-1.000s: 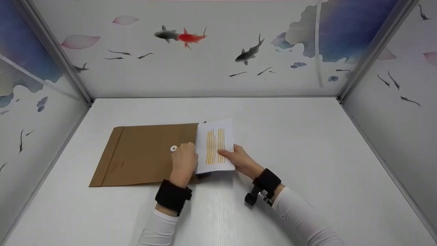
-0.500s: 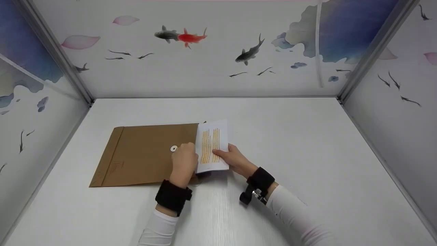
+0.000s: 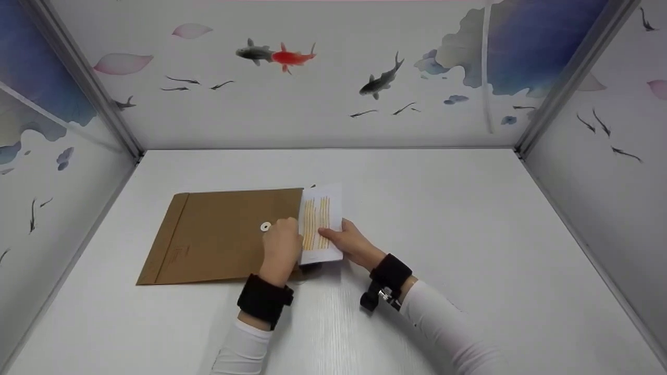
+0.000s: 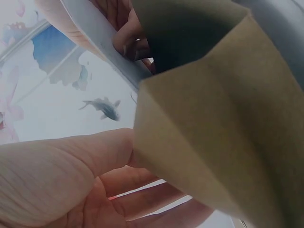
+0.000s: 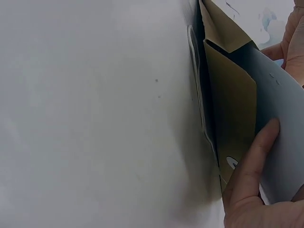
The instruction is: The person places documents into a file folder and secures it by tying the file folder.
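surface [image 3: 469,234]: plain white top inside a booth with fish-painted walls [image 3: 333,78], everything sits a bit left of centre.

envelope [image 3: 224,234]: big brown one lying flat, long axis running left-right, mouth on its right end. It's got a little white button closure [image 3: 265,226] near that end.

paper [image 3: 323,219]: white sheet with orange lines, sticking out of the envelope mouth to the right, partly inside. Its long way lines up with the envelope's, so it lies straight in line with the opening.

left hand [image 3: 282,247]: sits right at the envelope's mouth, fingers curled around the top layer and holding it lifted. The wrist view shows the brown flap [image 4: 223,123] propped open over the thumb.

right hand [image 3: 350,242]: just right of the mouth, pinching the paper's near right edge, thumb on top [image 5: 251,161]. So the sheet lies to the left of this hand, heading into the envelope.

which is nearer: both are touching their thing; the right hand has the paper, the left only the envelope.
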Available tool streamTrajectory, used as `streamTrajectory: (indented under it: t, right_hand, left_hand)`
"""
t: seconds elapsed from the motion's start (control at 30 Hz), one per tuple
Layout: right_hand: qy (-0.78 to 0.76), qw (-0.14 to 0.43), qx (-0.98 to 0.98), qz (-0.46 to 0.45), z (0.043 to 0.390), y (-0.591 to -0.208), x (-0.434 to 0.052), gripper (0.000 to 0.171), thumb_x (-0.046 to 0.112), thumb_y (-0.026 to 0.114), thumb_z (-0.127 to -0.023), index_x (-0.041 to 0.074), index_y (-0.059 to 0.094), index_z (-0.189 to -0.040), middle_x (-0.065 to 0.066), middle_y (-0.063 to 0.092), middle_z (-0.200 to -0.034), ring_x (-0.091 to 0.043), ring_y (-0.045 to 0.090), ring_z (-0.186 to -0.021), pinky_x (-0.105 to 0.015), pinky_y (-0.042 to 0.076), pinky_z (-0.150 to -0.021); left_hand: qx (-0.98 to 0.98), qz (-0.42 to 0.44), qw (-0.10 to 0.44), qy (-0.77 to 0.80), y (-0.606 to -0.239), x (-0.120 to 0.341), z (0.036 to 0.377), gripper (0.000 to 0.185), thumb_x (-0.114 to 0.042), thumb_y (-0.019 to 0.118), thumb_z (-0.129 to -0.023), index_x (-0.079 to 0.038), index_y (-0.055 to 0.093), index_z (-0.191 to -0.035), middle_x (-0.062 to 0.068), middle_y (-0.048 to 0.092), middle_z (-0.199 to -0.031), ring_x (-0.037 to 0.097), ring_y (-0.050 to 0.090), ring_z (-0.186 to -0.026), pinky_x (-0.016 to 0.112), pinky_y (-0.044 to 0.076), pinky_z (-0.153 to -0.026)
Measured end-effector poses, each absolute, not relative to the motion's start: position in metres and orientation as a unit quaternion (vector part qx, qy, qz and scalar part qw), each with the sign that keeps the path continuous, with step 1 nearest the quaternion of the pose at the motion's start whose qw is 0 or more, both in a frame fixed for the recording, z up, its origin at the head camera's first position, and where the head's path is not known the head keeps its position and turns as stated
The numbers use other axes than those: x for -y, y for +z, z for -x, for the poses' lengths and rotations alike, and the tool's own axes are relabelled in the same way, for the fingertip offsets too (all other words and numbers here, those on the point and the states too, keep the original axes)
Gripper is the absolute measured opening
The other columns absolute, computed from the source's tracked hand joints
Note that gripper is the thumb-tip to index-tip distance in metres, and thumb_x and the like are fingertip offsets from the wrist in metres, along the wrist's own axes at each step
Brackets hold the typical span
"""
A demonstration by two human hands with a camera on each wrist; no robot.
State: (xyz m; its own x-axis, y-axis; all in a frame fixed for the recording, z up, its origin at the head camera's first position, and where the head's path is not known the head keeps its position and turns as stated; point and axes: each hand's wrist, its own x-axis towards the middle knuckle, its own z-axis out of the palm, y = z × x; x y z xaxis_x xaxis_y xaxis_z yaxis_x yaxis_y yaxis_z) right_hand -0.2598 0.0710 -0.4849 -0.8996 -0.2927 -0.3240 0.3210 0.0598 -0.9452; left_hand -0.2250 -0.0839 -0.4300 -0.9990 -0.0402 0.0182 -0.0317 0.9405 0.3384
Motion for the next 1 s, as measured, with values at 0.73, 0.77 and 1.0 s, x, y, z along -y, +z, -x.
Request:
streamTrajectory:
  t: [0.73, 0.77, 1.0]
  right_hand:
    - [-0.693, 0.239, -0.679, -0.039, 0.253, -0.471, -0.092, 0.044, 0.016, 0.055, -0.104, 0.004, 0.044, -0.145, -0.007, 0.065, -0.117, -0.012, 0.065, -0.089, -0.024, 0.053, -0.075]
    - [-0.694, 0.236, -0.678, -0.048, 0.252, -0.471, -0.094, 0.043, 0.016, 0.056, -0.103, 0.005, 0.046, -0.143, -0.006, 0.066, -0.114, -0.011, 0.065, -0.087, -0.024, 0.053, -0.074]
    - [-0.69, 0.228, -0.686, -0.04, 0.247, -0.474, -0.105, 0.039, 0.015, 0.059, -0.102, 0.0, 0.055, -0.138, -0.003, 0.074, -0.103, -0.008, 0.072, -0.079, -0.021, 0.057, -0.071]
  left_hand:
    - [0.985, -0.022, 0.021, -0.169, -0.431, 0.084, 0.226, 0.012, 0.001, 0.062, -0.092, 0.003, 0.074, -0.09, 0.019, 0.076, -0.088, 0.024, 0.068, -0.069, 0.043, 0.057, -0.058]
    - [0.985, -0.022, 0.021, -0.17, -0.431, 0.084, 0.226, 0.013, 0.001, 0.062, -0.092, 0.003, 0.074, -0.09, 0.019, 0.076, -0.088, 0.024, 0.069, -0.07, 0.043, 0.057, -0.058]
    - [0.985, -0.018, 0.03, -0.168, -0.432, 0.082, 0.224, 0.011, -0.001, 0.064, -0.092, 0.004, 0.074, -0.092, 0.021, 0.076, -0.091, 0.033, 0.074, -0.077, 0.048, 0.06, -0.063]
